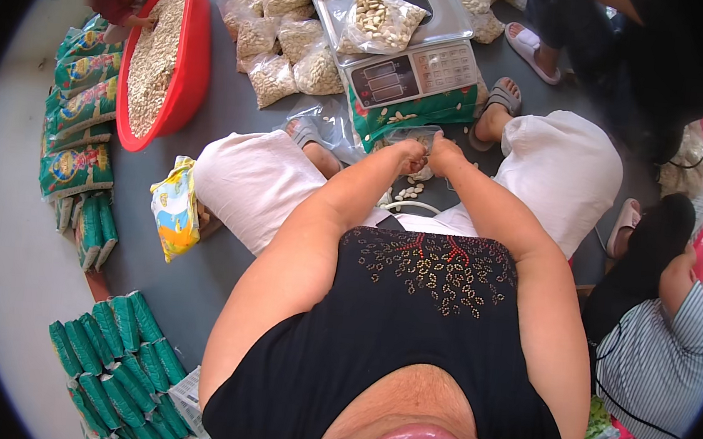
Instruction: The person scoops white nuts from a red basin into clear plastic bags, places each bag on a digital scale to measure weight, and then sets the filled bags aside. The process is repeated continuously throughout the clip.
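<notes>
My left hand (413,157) and my right hand (445,154) are close together between my knees, just below a digital scale (411,71). Both grip the edge of a clear plastic bag (418,135); its lower part is mostly hidden by my hands. Several loose pale beans or seeds (410,192) lie on the floor beneath. On the scale's metal tray sits an open clear bag of the same pale pieces (381,21). The scale rests on a green printed sack (367,115). An empty-looking clear bag (328,126) lies by my left foot.
Filled clear bags (272,81) lie beyond my left knee. A red tub (195,74) of pale pieces stands left, with a person beside it. Green packages (103,336) are stacked lower left. A yellow-blue bag (175,210) stands near my knee. Other people sit at right.
</notes>
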`<action>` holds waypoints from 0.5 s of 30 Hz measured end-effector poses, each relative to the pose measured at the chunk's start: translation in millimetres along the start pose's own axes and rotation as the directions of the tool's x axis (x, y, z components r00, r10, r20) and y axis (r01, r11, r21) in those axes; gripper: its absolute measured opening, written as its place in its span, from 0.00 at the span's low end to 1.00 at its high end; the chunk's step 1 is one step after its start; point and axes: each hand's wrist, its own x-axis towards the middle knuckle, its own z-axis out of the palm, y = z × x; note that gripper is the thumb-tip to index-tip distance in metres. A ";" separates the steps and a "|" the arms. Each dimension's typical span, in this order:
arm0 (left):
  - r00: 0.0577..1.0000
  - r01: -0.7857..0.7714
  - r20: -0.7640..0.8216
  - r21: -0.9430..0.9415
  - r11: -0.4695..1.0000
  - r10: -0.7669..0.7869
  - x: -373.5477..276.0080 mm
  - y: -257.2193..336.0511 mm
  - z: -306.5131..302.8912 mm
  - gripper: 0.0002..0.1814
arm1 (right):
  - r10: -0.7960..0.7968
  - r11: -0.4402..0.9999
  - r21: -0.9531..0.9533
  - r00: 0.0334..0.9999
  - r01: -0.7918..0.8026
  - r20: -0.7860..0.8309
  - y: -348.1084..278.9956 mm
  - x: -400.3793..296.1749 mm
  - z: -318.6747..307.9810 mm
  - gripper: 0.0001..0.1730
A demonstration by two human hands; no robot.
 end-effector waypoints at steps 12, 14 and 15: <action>0.971 -0.081 -0.236 -0.171 0.982 0.039 91.8 -22.2 -90.0 0.10 | -0.240 0.965 -0.119 0.969 0.232 -0.052 -22.0 -28.1 21.0 0.41; 0.985 0.009 -0.174 -0.016 1.000 -0.012 61.6 -13.9 -84.0 0.17 | -0.174 0.980 -0.111 0.982 0.166 -0.070 -18.5 -25.1 16.3 0.39; 0.970 0.047 -0.239 0.070 0.996 -0.029 52.9 -12.7 -82.1 0.18 | -0.160 0.982 -0.115 0.985 0.152 -0.063 -22.9 -31.6 7.5 0.38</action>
